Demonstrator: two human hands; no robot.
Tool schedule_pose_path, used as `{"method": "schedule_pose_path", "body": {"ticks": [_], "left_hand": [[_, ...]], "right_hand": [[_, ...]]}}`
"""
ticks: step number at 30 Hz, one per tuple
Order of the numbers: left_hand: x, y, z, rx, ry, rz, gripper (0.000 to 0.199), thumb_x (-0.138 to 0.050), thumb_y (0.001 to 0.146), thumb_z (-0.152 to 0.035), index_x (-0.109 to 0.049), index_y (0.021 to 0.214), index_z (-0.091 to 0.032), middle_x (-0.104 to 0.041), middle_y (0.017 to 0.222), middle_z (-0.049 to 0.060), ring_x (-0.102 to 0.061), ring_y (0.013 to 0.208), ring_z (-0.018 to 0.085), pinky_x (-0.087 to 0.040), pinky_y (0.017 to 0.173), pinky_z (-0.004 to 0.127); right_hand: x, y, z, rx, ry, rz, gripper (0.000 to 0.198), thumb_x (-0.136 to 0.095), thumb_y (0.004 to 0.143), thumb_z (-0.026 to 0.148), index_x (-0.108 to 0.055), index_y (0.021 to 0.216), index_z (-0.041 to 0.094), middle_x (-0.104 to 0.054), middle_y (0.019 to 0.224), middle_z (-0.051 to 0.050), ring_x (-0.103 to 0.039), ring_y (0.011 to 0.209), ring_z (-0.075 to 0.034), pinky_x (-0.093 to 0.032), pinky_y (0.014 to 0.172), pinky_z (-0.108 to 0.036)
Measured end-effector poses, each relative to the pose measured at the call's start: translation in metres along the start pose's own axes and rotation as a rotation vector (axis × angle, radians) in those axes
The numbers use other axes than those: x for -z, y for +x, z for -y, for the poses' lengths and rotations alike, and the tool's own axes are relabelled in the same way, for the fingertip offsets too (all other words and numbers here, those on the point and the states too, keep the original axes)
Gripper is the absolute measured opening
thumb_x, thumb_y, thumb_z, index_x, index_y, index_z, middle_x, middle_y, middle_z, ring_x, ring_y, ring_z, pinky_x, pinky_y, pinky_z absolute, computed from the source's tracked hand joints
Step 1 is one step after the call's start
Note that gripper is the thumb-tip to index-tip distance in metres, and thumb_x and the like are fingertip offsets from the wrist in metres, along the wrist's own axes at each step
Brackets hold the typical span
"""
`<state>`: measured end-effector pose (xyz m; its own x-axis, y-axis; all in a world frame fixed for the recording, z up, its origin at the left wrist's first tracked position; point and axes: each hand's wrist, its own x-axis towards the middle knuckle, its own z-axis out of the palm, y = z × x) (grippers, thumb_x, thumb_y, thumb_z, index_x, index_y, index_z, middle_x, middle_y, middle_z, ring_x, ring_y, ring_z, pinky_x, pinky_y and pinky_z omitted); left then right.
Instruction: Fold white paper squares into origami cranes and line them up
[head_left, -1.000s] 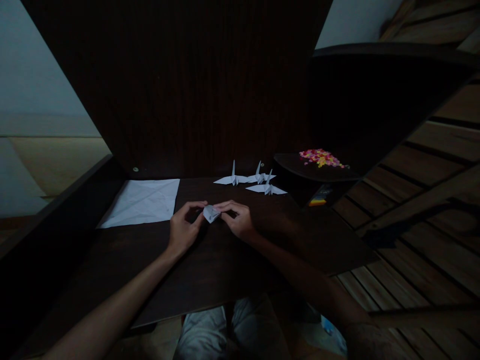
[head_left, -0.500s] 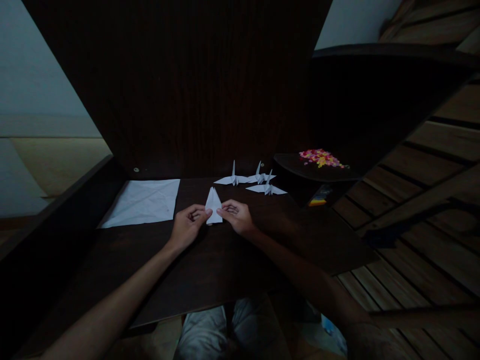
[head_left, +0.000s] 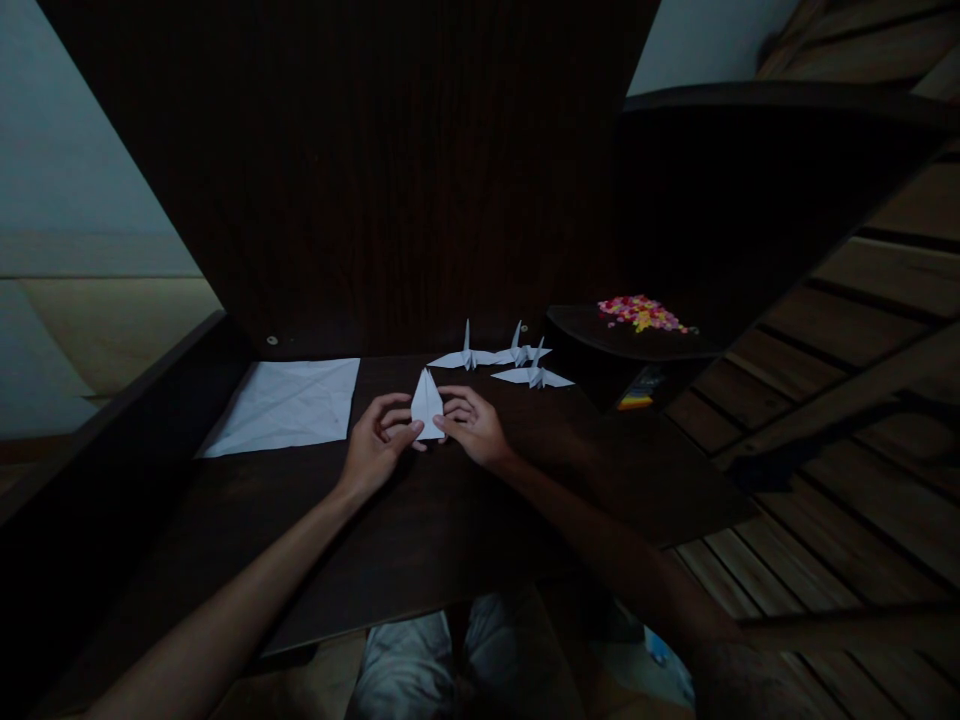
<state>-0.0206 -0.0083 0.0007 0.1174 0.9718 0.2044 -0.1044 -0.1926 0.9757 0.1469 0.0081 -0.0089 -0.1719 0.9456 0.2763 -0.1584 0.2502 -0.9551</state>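
A white piece of folded origami paper (head_left: 427, 405) stands up between my hands, its narrow tip pointing away from me. My left hand (head_left: 379, 440) grips its lower left side, thumb on the front and fingers partly behind. On the lower right side my right hand (head_left: 472, 428) pinches it the same way. Just beyond the hands, three white paper cranes (head_left: 537, 377) with spread wings rest on the dark tabletop (head_left: 360, 560). To the left lies a creased white sheet of paper (head_left: 289, 405).
A dark panel (head_left: 375, 180) rises at the back of the tabletop, and a low side board (head_left: 112, 410) bounds the left. On the right, a small rounded shelf (head_left: 585, 325) carries a heap of pink, red and yellow bits (head_left: 643, 313). Slatted wood (head_left: 825, 480) lies beyond.
The top of the folded paper has come together into a single narrower point. The fingers of both hands have spread further up and behind it, while the cranes and sheet stay put.
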Motion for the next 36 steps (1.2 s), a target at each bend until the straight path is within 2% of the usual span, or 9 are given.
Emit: {"method": "schedule_pose_path", "body": {"ticks": [5, 8, 12, 17, 24, 28, 32, 36], "left_hand": [[-0.0009, -0.0012, -0.0015, -0.059, 0.074, 0.062, 0.043, -0.07, 0.072, -0.031, -0.05, 0.108, -0.018, -0.066, 0.095, 0.006, -0.066, 0.067, 0.014, -0.057, 0.063, 0.03], [-0.0019, -0.0013, -0.0015, -0.051, 0.044, 0.064, 0.041, -0.07, 0.071, -0.03, -0.049, 0.104, -0.019, -0.065, 0.096, 0.005, -0.066, 0.068, 0.014, -0.056, 0.062, 0.03], [-0.0016, -0.0005, 0.0007, -0.038, 0.037, 0.047, 0.036, -0.072, 0.068, -0.031, -0.049, 0.093, -0.019, -0.064, 0.086, 0.001, -0.066, 0.065, 0.014, -0.056, 0.064, 0.03], [0.0, 0.0002, 0.0028, 0.015, 0.039, 0.025, 0.035, -0.073, 0.066, -0.035, -0.051, 0.088, -0.019, -0.066, 0.073, 0.0, -0.069, 0.068, 0.019, -0.054, 0.068, 0.032], [0.0016, -0.0011, 0.0009, 0.078, 0.005, 0.001, 0.036, -0.077, 0.063, -0.035, -0.057, 0.087, -0.018, -0.07, 0.071, 0.002, -0.07, 0.073, 0.022, -0.054, 0.071, 0.035], [0.0028, -0.0005, 0.0013, 0.08, -0.018, -0.021, 0.032, -0.077, 0.062, -0.033, -0.061, 0.085, -0.018, -0.071, 0.074, 0.002, -0.07, 0.075, 0.024, -0.053, 0.075, 0.038], [0.0035, -0.0001, 0.001, 0.055, 0.012, -0.045, 0.024, -0.075, 0.063, -0.031, -0.069, 0.08, -0.016, -0.072, 0.086, 0.005, -0.069, 0.077, 0.023, -0.052, 0.08, 0.038], [0.0034, -0.0001, 0.0017, 0.038, 0.032, -0.087, 0.021, -0.076, 0.061, -0.029, -0.071, 0.077, -0.016, -0.072, 0.088, 0.006, -0.067, 0.08, 0.022, -0.052, 0.08, 0.036]], "right_hand": [[0.0002, 0.0008, -0.0017, 0.016, -0.012, -0.044, 0.04, -0.073, 0.066, 0.032, -0.058, 0.101, 0.021, -0.056, 0.078, 0.0, -0.058, 0.07, -0.014, -0.054, 0.052, -0.024], [0.0003, 0.0016, -0.0039, 0.025, -0.014, -0.059, 0.04, -0.073, 0.065, 0.032, -0.057, 0.101, 0.022, -0.056, 0.079, 0.0, -0.058, 0.072, -0.014, -0.053, 0.052, -0.023], [0.0022, 0.0025, -0.0048, 0.032, -0.024, -0.031, 0.041, -0.073, 0.066, 0.031, -0.058, 0.103, 0.023, -0.056, 0.081, -0.001, -0.057, 0.075, -0.014, -0.054, 0.055, -0.024], [0.0044, 0.0028, -0.005, 0.019, 0.01, 0.047, 0.046, -0.073, 0.066, 0.026, -0.057, 0.109, 0.024, -0.056, 0.084, 0.0, -0.056, 0.076, -0.013, -0.055, 0.064, -0.026], [0.0041, 0.0043, -0.008, -0.002, 0.047, 0.061, 0.05, -0.071, 0.068, 0.027, -0.056, 0.115, 0.027, -0.055, 0.083, 0.001, -0.056, 0.068, -0.012, -0.054, 0.058, -0.025], [0.0046, 0.0041, -0.0064, 0.01, 0.035, 0.077, 0.038, -0.07, 0.07, 0.031, -0.062, 0.108, 0.024, -0.057, 0.086, -0.001, -0.058, 0.07, -0.013, -0.054, 0.059, -0.026], [0.007, 0.0036, -0.0035, 0.041, 0.013, 0.132, 0.022, -0.068, 0.072, 0.034, -0.07, 0.088, 0.019, -0.06, 0.089, -0.003, -0.06, 0.069, -0.013, -0.054, 0.061, -0.028], [0.0085, 0.0035, -0.0035, 0.01, 0.046, 0.14, 0.02, -0.069, 0.07, 0.031, -0.071, 0.086, 0.018, -0.061, 0.086, -0.003, -0.06, 0.066, -0.013, -0.052, 0.056, -0.026]]}}
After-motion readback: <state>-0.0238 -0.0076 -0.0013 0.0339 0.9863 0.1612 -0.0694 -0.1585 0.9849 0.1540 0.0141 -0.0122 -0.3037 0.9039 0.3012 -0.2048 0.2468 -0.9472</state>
